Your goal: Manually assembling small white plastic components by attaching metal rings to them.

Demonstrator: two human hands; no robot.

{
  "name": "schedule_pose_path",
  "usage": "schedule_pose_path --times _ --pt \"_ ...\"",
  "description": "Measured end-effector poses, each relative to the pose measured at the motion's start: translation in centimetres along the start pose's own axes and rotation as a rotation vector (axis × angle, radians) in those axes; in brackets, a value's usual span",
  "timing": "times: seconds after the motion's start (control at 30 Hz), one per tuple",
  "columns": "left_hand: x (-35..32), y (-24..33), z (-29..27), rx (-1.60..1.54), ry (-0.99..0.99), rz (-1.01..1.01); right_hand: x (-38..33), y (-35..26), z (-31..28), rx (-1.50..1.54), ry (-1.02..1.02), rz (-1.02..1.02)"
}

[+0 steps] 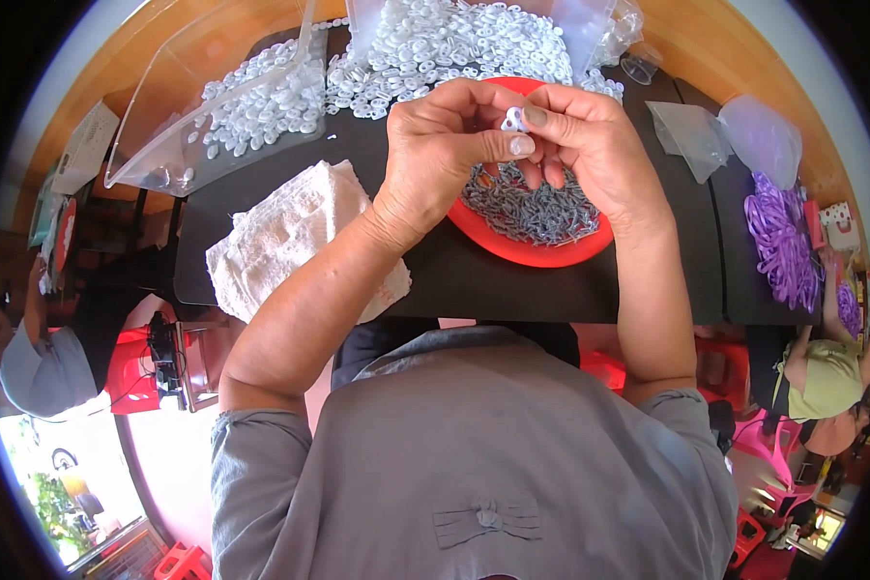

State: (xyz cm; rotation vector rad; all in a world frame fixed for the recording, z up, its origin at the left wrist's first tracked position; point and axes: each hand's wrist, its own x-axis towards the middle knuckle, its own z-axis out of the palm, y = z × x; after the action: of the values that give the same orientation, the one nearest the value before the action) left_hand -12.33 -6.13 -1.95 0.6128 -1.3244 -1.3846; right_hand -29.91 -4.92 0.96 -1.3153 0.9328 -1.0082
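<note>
Both my hands meet above a red plate [541, 255], thumbs and fingertips pinched together around a small white plastic piece with holes [513, 120]. My left hand [445, 140] grips it from the left, and my right hand [594, 145] closes on it from the other side. Below them the plate carries a heap of small grey metal pieces, like screws [527, 213]. Beyond my hands lies a big pile of white oval plastic pieces [464, 43]. Whether a metal piece is also between my fingers is hidden.
A clear plastic bin [130, 159] with more white pieces stands at the far left. A crumpled white cloth [280, 232] lies beside my left forearm. On the right are plastic bags [759, 135] and a purple ribbon bundle [781, 237]. Other people sit at both sides.
</note>
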Motion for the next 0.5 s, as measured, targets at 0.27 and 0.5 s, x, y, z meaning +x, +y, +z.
schedule_pose_path --times 0.27,0.5 --pt "-0.3 0.1 -0.3 -0.030 -0.019 -0.028 -0.2 0.3 0.3 0.090 -0.066 0.011" --pt "-0.2 0.0 -0.3 -0.012 0.015 -0.050 0.1 1.1 -0.1 0.184 -0.139 0.009"
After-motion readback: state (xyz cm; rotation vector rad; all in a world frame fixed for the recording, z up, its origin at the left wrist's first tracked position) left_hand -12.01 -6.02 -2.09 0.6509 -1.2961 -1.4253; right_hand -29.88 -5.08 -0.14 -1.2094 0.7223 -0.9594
